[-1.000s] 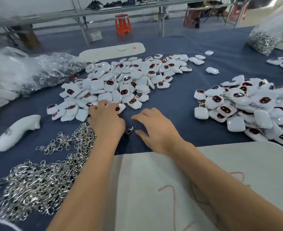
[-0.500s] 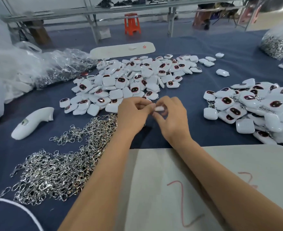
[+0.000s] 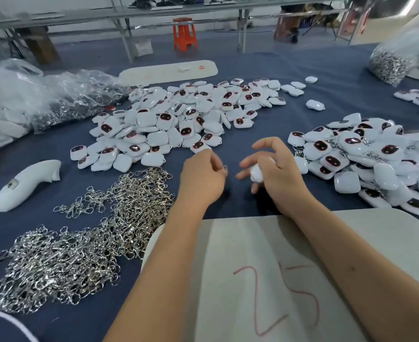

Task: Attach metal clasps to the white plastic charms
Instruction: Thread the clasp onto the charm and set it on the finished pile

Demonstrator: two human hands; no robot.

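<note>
Head view: right hand [image 3: 281, 176] curling around white charm [image 3: 257, 172], just left of finished pile [image 3: 366, 156]. Left hand [image 3: 203, 176] pinching small metal clasp [image 3: 224, 167], apart from charm. Risks: clasp slipping from fingertips into clasp heap [image 3: 80, 238]; blurred fingers possibly fumbling charm's loop.

Hands parted: right hand [image 3: 276, 174] keeps the charm [image 3: 256, 172].
</note>
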